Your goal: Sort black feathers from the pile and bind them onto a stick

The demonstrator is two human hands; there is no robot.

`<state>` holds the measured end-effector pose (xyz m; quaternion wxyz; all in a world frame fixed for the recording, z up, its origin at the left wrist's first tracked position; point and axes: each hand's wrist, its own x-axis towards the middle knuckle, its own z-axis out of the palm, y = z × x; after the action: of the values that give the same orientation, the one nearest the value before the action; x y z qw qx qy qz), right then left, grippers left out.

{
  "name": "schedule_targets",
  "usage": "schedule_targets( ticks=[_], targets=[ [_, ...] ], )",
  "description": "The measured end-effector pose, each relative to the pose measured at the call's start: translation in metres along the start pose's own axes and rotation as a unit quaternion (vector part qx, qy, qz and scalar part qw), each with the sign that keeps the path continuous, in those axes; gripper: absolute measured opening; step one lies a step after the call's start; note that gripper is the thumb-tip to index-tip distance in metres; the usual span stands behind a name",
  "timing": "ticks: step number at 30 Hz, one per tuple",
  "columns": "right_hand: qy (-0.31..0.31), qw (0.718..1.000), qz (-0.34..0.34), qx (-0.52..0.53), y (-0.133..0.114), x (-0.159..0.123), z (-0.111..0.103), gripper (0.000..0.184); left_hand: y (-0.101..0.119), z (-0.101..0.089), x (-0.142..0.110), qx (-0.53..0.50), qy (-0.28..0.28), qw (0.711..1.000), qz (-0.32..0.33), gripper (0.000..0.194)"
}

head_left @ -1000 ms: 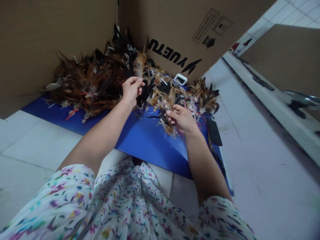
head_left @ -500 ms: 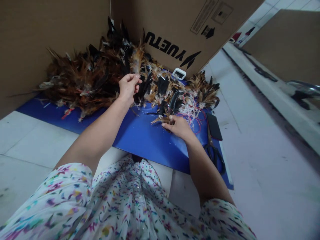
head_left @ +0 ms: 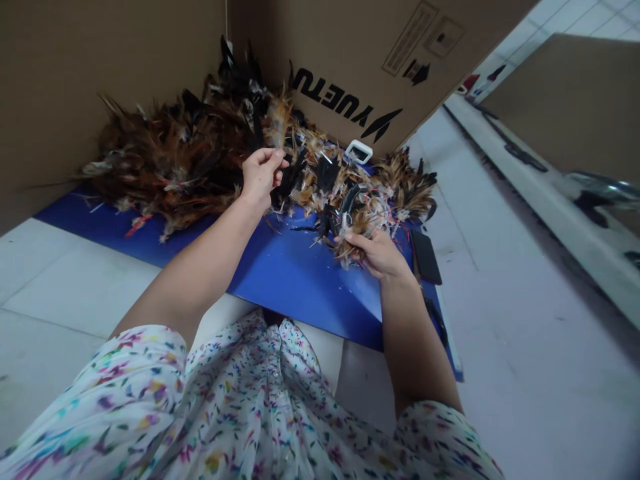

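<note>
My left hand (head_left: 259, 177) is closed in a pinch on an upright brown feather (head_left: 279, 120) with a pale, fluffy lower part. It is raised in front of the big heap of brown and black feathers (head_left: 170, 160). On the right, my right hand (head_left: 384, 255) closes on a small bunch of brown feathers (head_left: 349, 251), thumb on top, low over the blue tabletop (head_left: 295, 280). Black feathers (head_left: 327, 217) lie just beyond it. White and red strings (head_left: 383, 210) are tangled behind that hand, partly hidden by it.
Cardboard walls (head_left: 350, 40) stand behind the feathers. A white-framed object (head_left: 359, 152) rests against one. More brown feathers (head_left: 407, 183) lie at the right end. A dark phone-like slab (head_left: 426, 257) and black scissor-like handles (head_left: 437, 317) are at the right edge.
My right hand has lifted slightly, shifted right and turned, with the feather bunch now showing in its fingers. My left hand keeps its pinch on the feather, almost still.
</note>
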<state>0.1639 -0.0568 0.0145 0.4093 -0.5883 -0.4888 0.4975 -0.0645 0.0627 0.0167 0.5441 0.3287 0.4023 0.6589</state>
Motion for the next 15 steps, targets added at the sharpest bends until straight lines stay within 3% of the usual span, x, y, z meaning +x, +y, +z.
schedule_targets(
  ticks=[9,15],
  targets=[
    [0.003,0.998,0.025,0.057,-0.01,0.009,0.01,0.034,0.003,0.0,0.001,-0.011,0.002,1.0,0.008,0.018],
    [-0.022,0.997,0.016,0.07,-0.02,0.043,0.036,0.025,0.012,0.0,0.0,0.019,0.033,0.997,0.065,0.016]
  ],
)
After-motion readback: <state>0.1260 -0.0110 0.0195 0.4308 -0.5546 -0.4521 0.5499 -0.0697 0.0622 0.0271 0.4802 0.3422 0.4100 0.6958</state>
